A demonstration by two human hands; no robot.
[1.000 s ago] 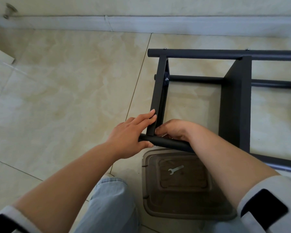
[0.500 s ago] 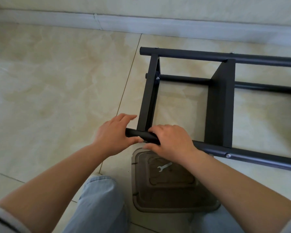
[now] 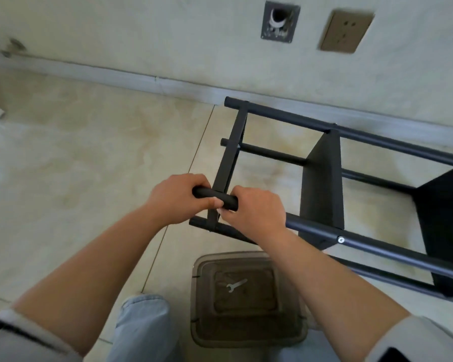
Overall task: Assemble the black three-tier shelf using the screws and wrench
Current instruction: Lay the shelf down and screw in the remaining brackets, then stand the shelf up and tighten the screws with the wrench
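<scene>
1. The black shelf (image 3: 322, 178) lies on its side on the tiled floor (image 3: 89, 165), close along the wall, its near end raised toward the person.
2. Both hands are on the near top tube (image 3: 229, 202). The left hand (image 3: 178, 198) wraps its curled fingers round the tube's end; the right hand (image 3: 254, 211) grips the same tube just beside it, on the other side of the end panel.
3. The frame looks like painted metal tube and flat panels: stiff, moderately heavy for its bulk, and I'd guess smooth enough to slide in a loose grip.
4. The round tubes seem the best places to hold, near a joint where a panel meets them; the thin panel edges look less kind to fingers.
5. A screw head (image 3: 340, 240) shows on the near tube at the middle panel, so that joint appears fastened.
6. The wrench (image 3: 235, 285) lies untouched in a brownish plastic tray (image 3: 285, 333) on the floor, near the person's knee (image 3: 144, 307).
7. The glossy tile is hard and probably slick, so the metal feet may skate or scrape.
8. On the wall are a socket (image 3: 345, 31) and a pipe fitting (image 3: 279, 22), above a pale skirting board.
</scene>
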